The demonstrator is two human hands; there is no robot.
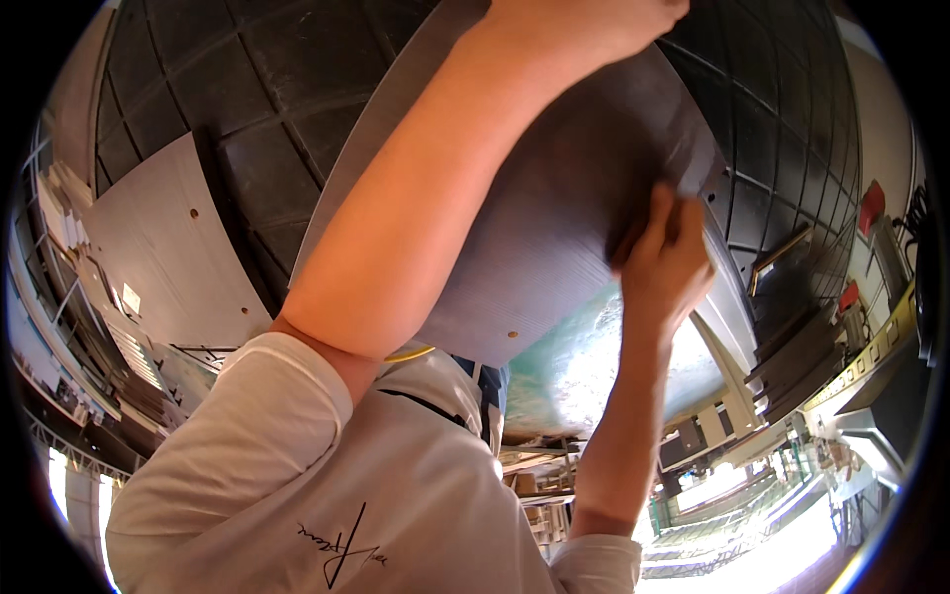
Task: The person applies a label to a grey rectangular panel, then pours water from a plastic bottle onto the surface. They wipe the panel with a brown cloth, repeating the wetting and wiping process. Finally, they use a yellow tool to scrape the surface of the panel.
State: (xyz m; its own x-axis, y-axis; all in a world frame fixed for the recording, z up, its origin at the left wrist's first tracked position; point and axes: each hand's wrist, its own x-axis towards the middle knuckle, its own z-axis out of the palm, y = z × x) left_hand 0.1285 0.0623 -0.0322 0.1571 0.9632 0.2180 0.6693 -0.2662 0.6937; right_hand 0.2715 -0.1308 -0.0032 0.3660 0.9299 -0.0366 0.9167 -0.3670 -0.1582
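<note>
Dark gridded table (pixel 262 168): main panel (pixel 539 223) at mid near edge, side panel (pixel 163 252) at near-left corner; 2 total, both grey. Left hand (pixel 599 28), right hand (pixel 671 247) over main panel; cropped/blurred, can't tell either grip.

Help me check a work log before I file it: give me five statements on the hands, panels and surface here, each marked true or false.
1. The left hand is partly cut off by the picture's top edge. True.
2. The left forearm passes over a large grey panel. True.
3. The right hand is at the picture's far left. False: it is right of centre, over the large grey panel; blur hides whether it holds anything.
4. The second grey panel, at the left, has no spots. False: small round spots show on it.
5. Lines divide the dark surface into blocks. True.
</note>
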